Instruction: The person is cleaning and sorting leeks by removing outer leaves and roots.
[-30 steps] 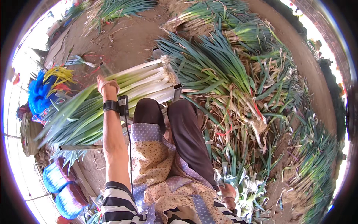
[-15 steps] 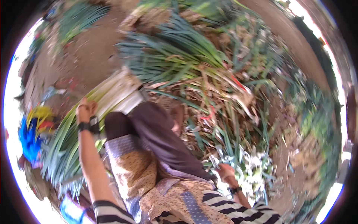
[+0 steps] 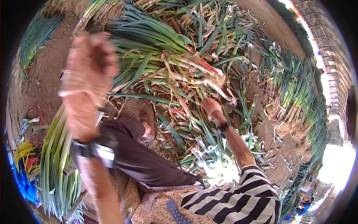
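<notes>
My left hand (image 3: 90, 67) is raised close to the view, apart from the plants below. Motion smears its curled fingers, so whether it holds anything is unclear. My right hand (image 3: 212, 109) reaches over cut leaves, close below the pale root ends of a heap of leeks (image 3: 149, 31). Its fingertips are too indistinct to show a grip. More long leeks (image 3: 54, 149) lie beside my left leg, partly hidden by my left arm. A red strip (image 3: 204, 64) lies across the heap's white stalks.
Leaf scraps (image 3: 216, 164) litter the ground by my right forearm. Bundled leeks stand along the right (image 3: 298, 86) and at the far left (image 3: 35, 39). Yellow strips (image 3: 23, 152) and a blue bag-like thing (image 3: 26, 184) are at the left edge. My foot (image 3: 146, 116) is below the heap.
My left hand has risen from the leeks at my left and come closer to the view. My right hand has moved up and forward from the white scraps toward the heap.
</notes>
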